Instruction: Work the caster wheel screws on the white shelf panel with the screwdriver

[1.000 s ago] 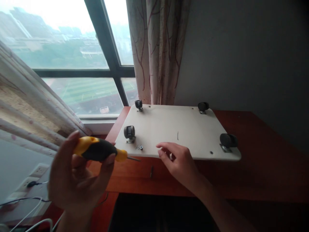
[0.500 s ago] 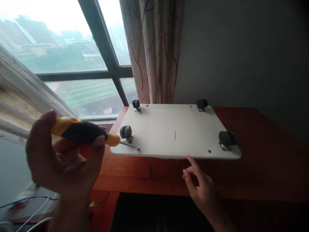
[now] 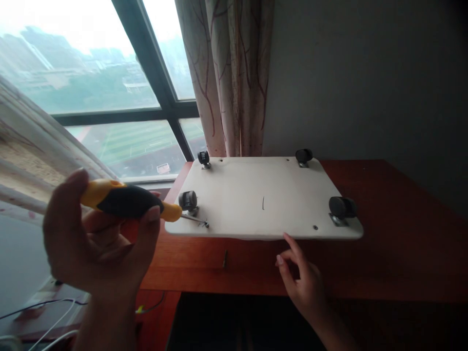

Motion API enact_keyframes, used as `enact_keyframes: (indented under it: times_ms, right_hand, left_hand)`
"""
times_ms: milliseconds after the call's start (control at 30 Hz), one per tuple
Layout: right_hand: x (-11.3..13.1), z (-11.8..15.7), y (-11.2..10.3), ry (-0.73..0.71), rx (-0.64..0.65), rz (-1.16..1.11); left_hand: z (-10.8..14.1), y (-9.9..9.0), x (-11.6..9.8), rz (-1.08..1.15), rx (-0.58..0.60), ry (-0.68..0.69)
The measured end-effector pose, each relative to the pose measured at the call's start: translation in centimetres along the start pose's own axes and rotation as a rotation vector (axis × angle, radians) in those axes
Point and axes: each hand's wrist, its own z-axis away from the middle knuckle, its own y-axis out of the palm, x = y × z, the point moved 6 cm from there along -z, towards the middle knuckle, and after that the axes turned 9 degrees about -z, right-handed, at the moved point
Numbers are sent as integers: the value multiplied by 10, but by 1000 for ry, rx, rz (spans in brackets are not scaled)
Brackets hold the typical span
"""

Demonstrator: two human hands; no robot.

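Observation:
In my left hand (image 3: pixel 98 243) is a screwdriver (image 3: pixel 131 201) with a yellow and black handle, its shaft pointing right. The tip reaches a small screw (image 3: pixel 206 224) near the front left corner of a white board (image 3: pixel 241 195); whether tip and screw touch I cannot tell. Casters stand up at the board's corners, among them a near left caster (image 3: pixel 187 200) beside the shaft and a near right caster (image 3: pixel 342 208). My right hand (image 3: pixel 303 282) holds nothing; its extended index finger rests at the board's front edge, the other fingers curled.
The board lies on a reddish-brown wooden table (image 3: pixel 395 234). A small screw-like piece (image 3: pixel 224 259) lies on the table in front of the board. Behind are a window (image 3: pixel 127 146) and a patterned curtain (image 3: pixel 234 78). Cables (image 3: pixel 54 312) run at the lower left.
The whole view has shifted slightly, so the board and table appear a little further left. My left hand and the screwdriver have moved very little; my right hand stays at the front edge.

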Motion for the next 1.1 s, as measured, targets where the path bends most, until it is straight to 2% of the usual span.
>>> enact_keyframes:
  times_ms: [300, 467, 600, 867, 1100]
  right_hand:
    - [-4, 1, -1, -4, 13, 18]
    - [-4, 1, 0, -4, 2, 17]
    - [-8, 3, 1, 8, 10, 5]
    - [-10, 5, 3, 32, 27, 3]
    - [-10, 5, 3, 25, 25, 3]
  left_hand:
    - [4, -6, 4, -144, 17, -9]
    - [0, -1, -8, -43, -5, 29]
    - [-3, -1, -11, -77, 2, 15]
    - [5, -6, 2, -100, -20, -61]
    - [1, -2, -1, -53, -16, -58]
